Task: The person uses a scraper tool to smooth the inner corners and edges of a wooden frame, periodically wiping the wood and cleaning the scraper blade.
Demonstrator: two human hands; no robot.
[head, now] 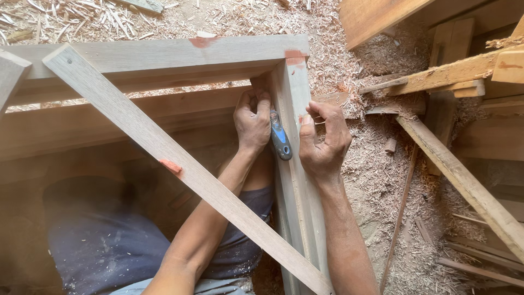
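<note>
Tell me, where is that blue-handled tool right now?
The blue-handled tool sits in the left hand, just inside the upper right corner of the wooden frame, against its right-hand rail, with the right hand on the rail's other side.

sawdust and shavings [376, 180] cover the floor right of me | loose thin wooden slats [464, 183] lie slanting on the right, near to far | stacked planks [382, 16] at far right | long pale splinters [82, 19] scattered far left | my dusty blue shorts [103, 240] near left, below
</note>
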